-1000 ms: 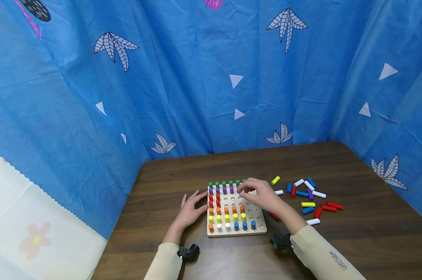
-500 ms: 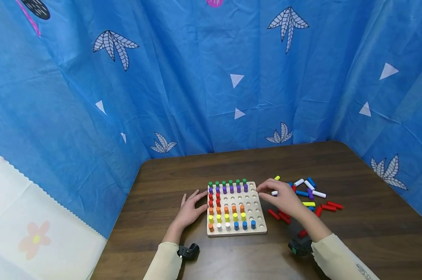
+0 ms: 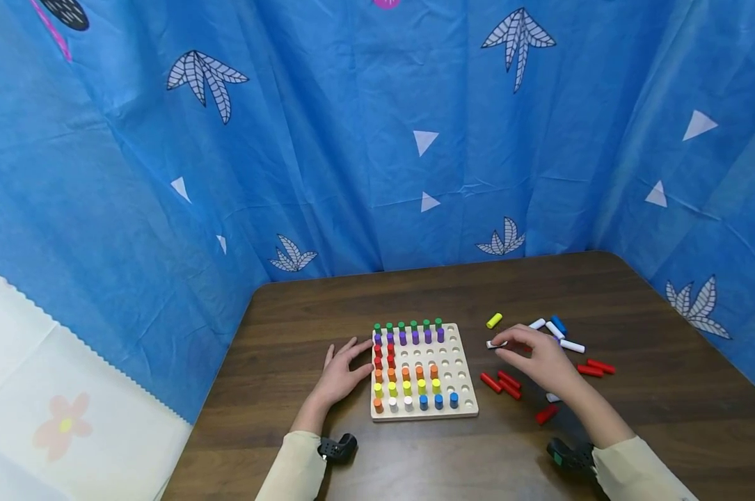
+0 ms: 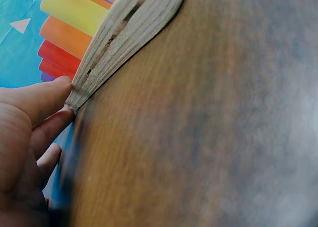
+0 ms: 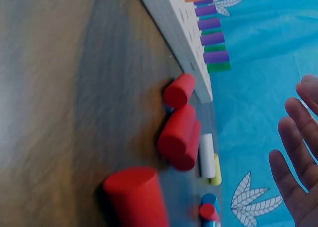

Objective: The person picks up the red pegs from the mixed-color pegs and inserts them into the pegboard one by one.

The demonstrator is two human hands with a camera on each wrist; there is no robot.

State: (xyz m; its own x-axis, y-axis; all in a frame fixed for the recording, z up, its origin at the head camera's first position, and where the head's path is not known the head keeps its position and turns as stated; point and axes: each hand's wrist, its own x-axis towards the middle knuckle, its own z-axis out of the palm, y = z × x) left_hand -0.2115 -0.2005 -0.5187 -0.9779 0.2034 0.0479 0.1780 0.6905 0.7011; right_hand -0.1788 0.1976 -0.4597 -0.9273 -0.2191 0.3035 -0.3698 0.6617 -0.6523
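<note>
A wooden pegboard [image 3: 442, 362] lies at the table's middle, with rows of green, purple, red, orange, yellow, white and blue pegs standing in its holes. My left hand [image 3: 338, 379] touches its left edge with fingers fairly straight; the left wrist view has thumb and fingertips against the board's side [image 4: 124, 43]. To the right of the board, my right hand [image 3: 536, 355] hangs over the loose pegs, fingertips near a white peg [image 3: 495, 344]. Nothing shows between its fingers [image 5: 298, 132] in the right wrist view. The hand hides some loose pegs in the head view.
Several red pegs [image 3: 509, 381] lie between the board and my right forearm. Past the right hand are white, blue and red pegs, among them a white one [image 3: 571, 346]. A yellow peg [image 3: 494, 320] lies farther back. Blue curtain [image 3: 352, 139] hangs behind the wooden table [image 3: 314, 313].
My right hand has left the purple row, where a purple peg now stands at its right end, and moved right over the loose pegs. The left hand has stayed at the board's edge.
</note>
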